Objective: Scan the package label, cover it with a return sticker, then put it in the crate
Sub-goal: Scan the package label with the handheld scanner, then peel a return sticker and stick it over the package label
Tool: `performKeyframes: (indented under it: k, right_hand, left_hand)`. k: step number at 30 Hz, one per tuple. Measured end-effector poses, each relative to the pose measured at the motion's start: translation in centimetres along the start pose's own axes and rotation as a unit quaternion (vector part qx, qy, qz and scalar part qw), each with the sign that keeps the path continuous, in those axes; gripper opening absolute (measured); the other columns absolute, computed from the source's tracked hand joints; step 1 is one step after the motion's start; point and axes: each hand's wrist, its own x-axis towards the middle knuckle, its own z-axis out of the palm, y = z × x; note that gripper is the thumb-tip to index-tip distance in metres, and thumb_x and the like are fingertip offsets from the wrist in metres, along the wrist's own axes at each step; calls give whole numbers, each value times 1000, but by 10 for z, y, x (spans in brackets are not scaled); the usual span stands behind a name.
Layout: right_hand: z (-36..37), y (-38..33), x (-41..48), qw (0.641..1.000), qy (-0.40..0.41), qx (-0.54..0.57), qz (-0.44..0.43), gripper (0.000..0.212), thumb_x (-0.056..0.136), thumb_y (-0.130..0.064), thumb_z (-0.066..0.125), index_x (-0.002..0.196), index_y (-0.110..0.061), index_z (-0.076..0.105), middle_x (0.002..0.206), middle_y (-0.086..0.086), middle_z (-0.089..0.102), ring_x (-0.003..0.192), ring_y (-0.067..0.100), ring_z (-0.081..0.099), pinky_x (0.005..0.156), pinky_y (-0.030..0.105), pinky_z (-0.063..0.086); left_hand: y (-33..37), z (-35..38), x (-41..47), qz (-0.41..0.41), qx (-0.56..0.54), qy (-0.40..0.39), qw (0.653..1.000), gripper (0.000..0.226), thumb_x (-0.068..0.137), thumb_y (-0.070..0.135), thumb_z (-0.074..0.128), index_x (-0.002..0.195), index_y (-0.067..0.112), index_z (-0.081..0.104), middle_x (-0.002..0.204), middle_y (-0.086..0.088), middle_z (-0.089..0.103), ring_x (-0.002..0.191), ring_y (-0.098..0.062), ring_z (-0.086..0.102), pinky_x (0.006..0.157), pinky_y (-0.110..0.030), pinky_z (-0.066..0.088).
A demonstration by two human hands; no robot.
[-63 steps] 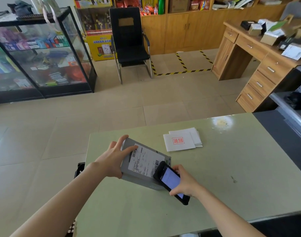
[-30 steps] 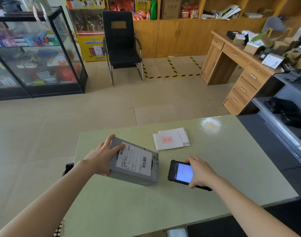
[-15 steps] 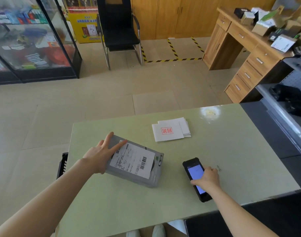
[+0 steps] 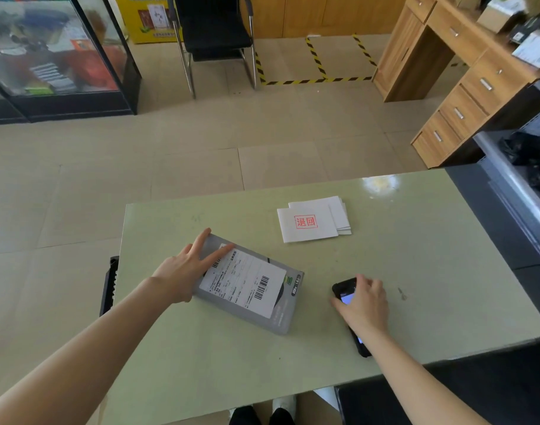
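Package (image 4: pixel 250 286) lies flat on the counter (image 4: pixel 416 256), left hand (image 4: pixel 185 271) open-palmed pinning its corner, right hand (image 4: pixel 365 303) draped over the scanner (image 4: pixel 346 291), grip probably loose, so next peel one return sticker (image 4: pixel 307 223) and square it over the label (image 4: pixel 244 282).

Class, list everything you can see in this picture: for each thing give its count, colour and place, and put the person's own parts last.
package: one, grey with white label, table's near left
return stickers: small stack, white, red stamp, table's far middle
scanner: one, black, lit screen, table's near right
table: one, pale green
crate: one, black, only its edge shows, left of table
chair: one, black, far floor
desk: one, wooden, far right
glass cabinet: one, black-framed, far left
left hand: flat on package
right hand: resting on scanner
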Motion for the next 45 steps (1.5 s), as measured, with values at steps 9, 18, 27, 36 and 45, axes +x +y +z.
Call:
performKeyframes:
  k: [9, 18, 27, 36, 45]
  right_hand:
    - [1, -97, -24, 941, -178, 260, -127, 51, 89, -35, 59, 136, -23, 45, 133, -2, 53, 113, 12, 51, 88, 23, 40]
    - [11, -101, -55, 912, -183, 366, 11, 42, 77, -20, 74, 114, -22, 55, 107, -4, 60, 90, 10, 59, 63, 20, 46]
    - [15, -104, -55, 889, -286, 349, 82, 36, 74, -30, 74, 101, -22, 51, 102, -2, 61, 90, 20, 64, 72, 38, 53]
    - [2, -127, 49, 987, -57, 145, -43, 42, 81, -44, 63, 113, -16, 56, 118, 5, 56, 109, 23, 53, 86, 35, 46]
    - [25, -145, 108, 988, -26, -85, -126, 71, 71, -59, 67, 123, -16, 46, 127, 7, 46, 120, 28, 42, 91, 46, 42]
  left_hand:
    - [1, 27, 9, 9, -93, 107, 990, 105, 69, -20, 41, 147, 44, 13, 159, 6, 0, 133, -28, 27, 64, -40, 57]
    - [34, 48, -4, -170, -337, 179, 909, 71, 89, -8, 34, 142, 39, 37, 161, 5, 5, 142, -31, 25, 106, -44, 42]
    - [45, 34, 10, -111, -481, 121, 861, 74, 84, 25, 70, 146, 30, 30, 159, 14, -14, 143, -15, 17, 108, -33, 37]
    - [35, 29, 31, -127, -435, 92, 887, 84, 75, 24, 79, 142, 38, 30, 155, 21, -11, 140, -24, 28, 100, -39, 47]
    - [27, 30, 43, -128, -418, 88, 895, 86, 72, 26, 79, 139, 46, 29, 153, 28, -8, 132, -13, 32, 93, -31, 48]
